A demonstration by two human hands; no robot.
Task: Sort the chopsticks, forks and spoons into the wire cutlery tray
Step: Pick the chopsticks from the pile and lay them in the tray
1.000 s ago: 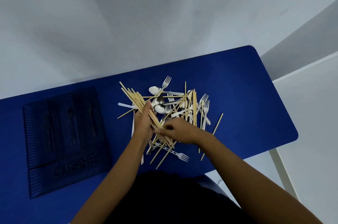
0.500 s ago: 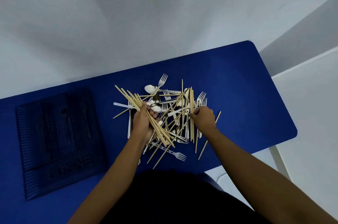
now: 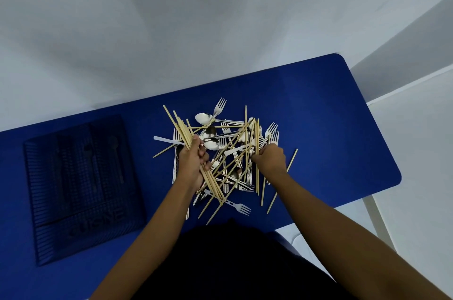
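Observation:
A tangled pile of wooden chopsticks (image 3: 235,150), metal forks (image 3: 220,106) and spoons (image 3: 204,118) lies at the middle of the blue table (image 3: 331,128). My left hand (image 3: 193,162) is closed around a bundle of chopsticks (image 3: 180,126) that slants from upper left to lower right. My right hand (image 3: 270,158) pinches a few upright chopsticks (image 3: 256,133) at the pile's right side. The dark wire cutlery tray (image 3: 81,187) sits at the left of the table, apart from both hands; it looks empty apart from cutlery outlines printed on its bottom.
A lone fork (image 3: 235,205) lies near the table's front edge below the pile. A stray chopstick (image 3: 282,182) lies right of my right hand. A pale wall stands behind the table, and pale floor shows at the right.
My right hand left the bundle by my left hand, moved right across the pile and took hold of chopsticks there. My left hand kept its bundle, barely shifting.

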